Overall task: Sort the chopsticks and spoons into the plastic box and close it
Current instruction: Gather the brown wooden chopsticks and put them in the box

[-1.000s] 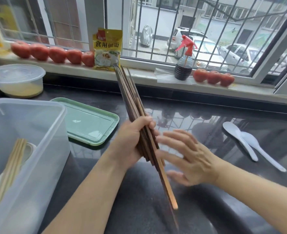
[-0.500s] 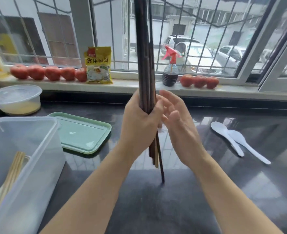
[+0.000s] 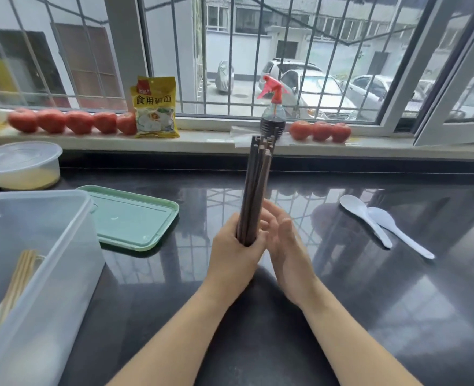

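Several pale chopsticks lean inside the clear plastic box at far left, its green lid flat on the dark counter beside it. At centre the left hand grips a bundle of dark brown chopsticks, now upright with square ends up and lower than half a second ago. The right hand lies slack-fingered alongside. Two white spoons lie overlapping at right, handles pointing right and toward the viewer.
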Action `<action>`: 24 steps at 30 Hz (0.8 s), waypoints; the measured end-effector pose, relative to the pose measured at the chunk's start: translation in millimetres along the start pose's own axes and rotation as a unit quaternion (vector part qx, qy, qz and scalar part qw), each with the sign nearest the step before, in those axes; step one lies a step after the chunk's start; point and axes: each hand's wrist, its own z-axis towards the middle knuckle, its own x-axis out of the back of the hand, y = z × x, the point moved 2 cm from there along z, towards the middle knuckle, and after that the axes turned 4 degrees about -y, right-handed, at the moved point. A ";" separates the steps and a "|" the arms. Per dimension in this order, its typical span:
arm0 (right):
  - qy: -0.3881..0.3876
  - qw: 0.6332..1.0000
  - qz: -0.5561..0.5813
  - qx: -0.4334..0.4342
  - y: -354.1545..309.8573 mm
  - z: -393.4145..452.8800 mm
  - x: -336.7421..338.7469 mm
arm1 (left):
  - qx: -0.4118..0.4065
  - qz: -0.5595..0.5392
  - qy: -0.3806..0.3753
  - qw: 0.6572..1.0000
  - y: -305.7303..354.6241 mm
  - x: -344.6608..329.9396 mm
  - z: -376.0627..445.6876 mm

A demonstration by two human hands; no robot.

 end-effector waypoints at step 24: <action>0.267 0.944 -0.180 0.076 -17.5 41.3 -3.0 | 0.148 0.190 -0.110 0.964 7.3 14.3 -30.9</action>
